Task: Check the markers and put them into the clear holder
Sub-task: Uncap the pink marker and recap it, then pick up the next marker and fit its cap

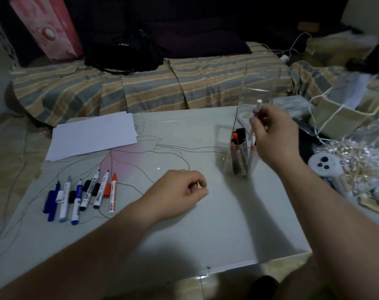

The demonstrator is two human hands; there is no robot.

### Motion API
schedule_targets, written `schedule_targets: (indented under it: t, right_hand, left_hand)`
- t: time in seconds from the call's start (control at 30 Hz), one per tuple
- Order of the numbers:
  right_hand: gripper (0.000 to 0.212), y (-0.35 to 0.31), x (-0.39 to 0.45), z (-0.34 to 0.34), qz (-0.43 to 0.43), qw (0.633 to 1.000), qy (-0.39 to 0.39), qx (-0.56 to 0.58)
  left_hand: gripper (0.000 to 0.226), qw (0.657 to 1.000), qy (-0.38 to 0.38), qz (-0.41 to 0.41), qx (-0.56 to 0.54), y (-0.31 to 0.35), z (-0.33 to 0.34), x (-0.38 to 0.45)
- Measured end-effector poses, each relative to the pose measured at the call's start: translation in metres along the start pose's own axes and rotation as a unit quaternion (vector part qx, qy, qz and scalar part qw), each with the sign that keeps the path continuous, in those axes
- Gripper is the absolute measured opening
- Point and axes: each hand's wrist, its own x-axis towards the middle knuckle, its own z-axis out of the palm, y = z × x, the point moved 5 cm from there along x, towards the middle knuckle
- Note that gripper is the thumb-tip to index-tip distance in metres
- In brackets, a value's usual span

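Observation:
My right hand (275, 135) is closed around a slim white marker (257, 109), held upright above the clear holder (229, 165) at the table's right side. Several markers with orange and black caps stand inside the holder. My left hand (179, 191) rests on the white table (216, 224) with fingers curled and nothing visible in it. A row of several uncapped markers (84, 195) lies at the left of the table: blue, black and orange ones, with loose caps among them.
A stack of white paper (93, 135) lies at the table's far left. A striped sofa (154, 83) runs behind the table. To the right lie a white controller (323, 165), a beige bag (344, 118) and crinkled packing material (361, 156).

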Motion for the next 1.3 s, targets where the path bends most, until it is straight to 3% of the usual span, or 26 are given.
schedule_targets:
  t: [0.07,0.13,0.23,0.4,0.53,0.67,0.77,0.87,0.93,1.07,1.2,1.3]
  right_hand:
    - [0.028,0.012,-0.003,0.007,0.029,0.999,-0.034,0.013]
    - [0.04,0.019,-0.006,0.02,0.005,0.996,-0.071,-0.052]
    - [0.036,0.023,-0.01,0.034,-0.026,0.976,-0.121,-0.179]
    - [0.048,0.029,-0.019,0.045,-0.002,0.949,-0.217,-0.228]
    - [0.043,0.024,-0.017,0.042,-0.027,0.965,-0.145,-0.215]
    - [0.034,-0.014,-0.028,0.06,-0.122,0.974,-0.054,-0.183]
    - [0.035,-0.052,-0.067,0.111,-0.175,0.963,-0.16,-0.132]
    - [0.035,-0.089,-0.117,0.162,-0.212,0.922,-0.311,-0.089]
    - [0.035,-0.112,-0.145,0.185,-0.243,0.893,-0.37,-0.086]
    - [0.039,-0.145,-0.182,0.221,-0.327,0.846,-0.416,-0.058]
    - [0.047,-0.149,-0.196,0.25,-0.314,0.826,-0.464,-0.06]
    - [0.04,-0.141,-0.192,0.26,-0.295,0.822,-0.475,-0.104]
  left_hand:
    - [0.017,0.999,-0.025,0.004,0.026,-0.001,0.009,0.0]
    - [0.019,0.998,-0.042,0.013,0.048,-0.003,0.015,0.001]
    - [0.019,0.996,-0.049,0.019,0.065,-0.006,0.018,0.003]
    - [0.015,0.996,-0.047,0.015,0.068,-0.011,0.016,0.006]
    - [0.018,0.995,-0.064,0.002,0.083,-0.018,0.012,0.006]
    - [0.019,0.991,-0.085,-0.047,0.096,-0.042,0.0,0.0]
    - [0.041,0.984,-0.099,-0.109,0.104,-0.07,-0.022,-0.011]
    - [0.049,0.971,-0.071,-0.182,0.137,-0.106,-0.055,-0.026]
    - [0.051,0.962,-0.03,-0.225,0.154,-0.13,-0.078,-0.038]
    - [0.045,0.943,0.049,-0.285,0.164,-0.167,-0.11,-0.064]
    - [0.053,0.944,0.012,-0.284,0.171,-0.182,-0.11,-0.073]
    - [0.047,0.942,-0.032,-0.273,0.19,-0.186,-0.101,-0.071]
